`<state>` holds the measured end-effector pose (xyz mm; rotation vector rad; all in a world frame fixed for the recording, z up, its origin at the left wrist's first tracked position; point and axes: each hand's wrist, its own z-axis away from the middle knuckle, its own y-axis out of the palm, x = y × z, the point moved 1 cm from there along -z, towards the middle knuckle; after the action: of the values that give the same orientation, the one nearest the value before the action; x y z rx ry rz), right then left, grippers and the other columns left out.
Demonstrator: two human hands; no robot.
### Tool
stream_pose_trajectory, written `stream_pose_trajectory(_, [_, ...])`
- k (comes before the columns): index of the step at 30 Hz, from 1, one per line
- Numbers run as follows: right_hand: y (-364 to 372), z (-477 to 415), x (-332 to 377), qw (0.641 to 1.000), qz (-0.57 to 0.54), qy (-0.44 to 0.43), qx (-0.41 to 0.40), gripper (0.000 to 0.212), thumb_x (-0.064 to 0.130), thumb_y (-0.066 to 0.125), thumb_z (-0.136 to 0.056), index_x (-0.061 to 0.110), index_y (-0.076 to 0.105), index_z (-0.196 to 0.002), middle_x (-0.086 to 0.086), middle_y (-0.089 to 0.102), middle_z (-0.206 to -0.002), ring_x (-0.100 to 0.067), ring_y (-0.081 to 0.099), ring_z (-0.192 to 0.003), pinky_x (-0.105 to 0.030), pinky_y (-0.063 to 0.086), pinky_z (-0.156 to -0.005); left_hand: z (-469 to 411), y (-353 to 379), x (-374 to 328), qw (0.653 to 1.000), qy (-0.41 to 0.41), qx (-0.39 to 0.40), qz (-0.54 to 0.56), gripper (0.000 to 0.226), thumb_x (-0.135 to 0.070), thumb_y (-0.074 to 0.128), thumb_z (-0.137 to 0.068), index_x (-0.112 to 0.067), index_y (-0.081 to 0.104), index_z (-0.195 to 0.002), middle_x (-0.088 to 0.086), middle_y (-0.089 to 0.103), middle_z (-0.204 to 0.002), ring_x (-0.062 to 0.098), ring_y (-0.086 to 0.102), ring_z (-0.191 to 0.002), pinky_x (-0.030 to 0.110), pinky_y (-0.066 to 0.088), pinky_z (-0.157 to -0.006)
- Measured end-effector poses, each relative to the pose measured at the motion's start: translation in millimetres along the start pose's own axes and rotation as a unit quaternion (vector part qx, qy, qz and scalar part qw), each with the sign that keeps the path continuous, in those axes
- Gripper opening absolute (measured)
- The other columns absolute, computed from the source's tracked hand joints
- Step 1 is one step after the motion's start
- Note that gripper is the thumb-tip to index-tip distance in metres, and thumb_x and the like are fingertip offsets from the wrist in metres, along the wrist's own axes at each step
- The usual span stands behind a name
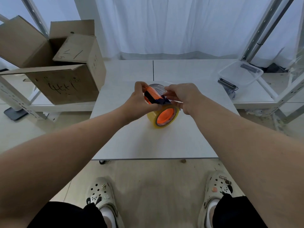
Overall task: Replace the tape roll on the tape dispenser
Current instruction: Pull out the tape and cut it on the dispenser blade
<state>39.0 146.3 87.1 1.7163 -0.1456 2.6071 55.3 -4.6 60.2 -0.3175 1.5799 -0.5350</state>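
Note:
An orange and black tape dispenser (152,94) is held just above the white table (148,142). A yellowish tape roll (153,118) sits on its orange hub, with the hub's open face turned toward me. My left hand (139,100) grips the dispenser's handle from the left. My right hand (181,96) pinches a clear strip of tape (158,87) near the dispenser's front end. The fingers hide the cutter end.
An open cardboard box (62,76) stands on a low shelf at the left. A clear plastic container (240,74) with dark parts rests at the right rear. Metal rack frames (256,37) flank the table. My feet in clogs are below the near edge.

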Motion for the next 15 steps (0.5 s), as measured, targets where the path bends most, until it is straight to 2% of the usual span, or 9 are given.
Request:
stream_pose_trajectory(4, [9.4, -1.1, -3.9, 1.0, -0.003, -0.011, -0.016, 0.012, 0.013, 0.065, -0.085, 0.011, 0.059, -0.076, -0.003, 0.064, -0.074, -0.015, 0.059, -0.074, -0.026, 0.047, -0.07, -0.3, -7.4, -5.6, 0.998, 0.0, -0.026, -0.05, 0.071, -0.04, 0.075, -0.074, -0.017, 0.036, -0.129, 0.001, 0.043, -0.119, 0.016, 0.048, -0.1, 0.011, 0.038, -0.064])
stream_pose_trajectory(9, [14.8, -1.6, -7.1, 1.0, -0.021, 0.004, -0.017, 0.008, 0.014, 0.065, -0.086, 0.01, 0.062, -0.079, -0.002, 0.063, -0.073, -0.012, 0.055, -0.068, -0.024, 0.045, -0.065, -2.1, -11.0, -7.9, 0.994, 0.012, -0.038, -0.105, 0.069, -0.043, 0.074, -0.073, -0.016, 0.04, -0.127, 0.004, 0.047, -0.123, 0.016, 0.048, -0.102, 0.021, 0.043, -0.075])
stream_pose_trajectory(11, [15.1, -1.8, -7.4, 0.999, -0.027, 0.013, -0.018, 0.006, 0.015, 0.065, -0.086, 0.009, 0.064, -0.084, -0.001, 0.063, -0.075, -0.011, 0.055, -0.069, -0.023, 0.044, -0.064, -1.6, -13.3, -11.2, 0.992, 0.036, -0.037, -0.118, 0.066, -0.04, 0.074, -0.074, -0.02, 0.041, -0.127, 0.005, 0.046, -0.125, 0.016, 0.047, -0.102, 0.015, 0.042, -0.072])
stream_pose_trajectory(13, [14.7, -2.6, -7.8, 0.999, -0.037, 0.025, -0.021, 0.007, 0.016, 0.065, -0.085, 0.01, 0.064, -0.082, -0.001, 0.063, -0.076, -0.011, 0.054, -0.068, -0.024, 0.044, -0.065, -0.4, -15.3, -14.4, 0.987, 0.069, -0.034, -0.144, 0.058, -0.038, 0.073, -0.075, -0.023, 0.044, -0.124, 0.005, 0.045, -0.125, 0.015, 0.047, -0.101, 0.006, 0.036, -0.067])
stream_pose_trajectory(15, [13.9, -3.1, -8.3, 0.998, -0.035, 0.037, -0.022, 0.008, 0.017, 0.066, -0.084, 0.01, 0.064, -0.08, -0.002, 0.063, -0.077, -0.012, 0.053, -0.068, -0.025, 0.045, -0.065, 1.1, -16.2, -16.1, 0.98, 0.09, -0.031, -0.172, 0.049, -0.038, 0.072, -0.077, -0.023, 0.048, -0.117, 0.004, 0.045, -0.124, 0.015, 0.047, -0.099, 0.005, 0.033, -0.065])
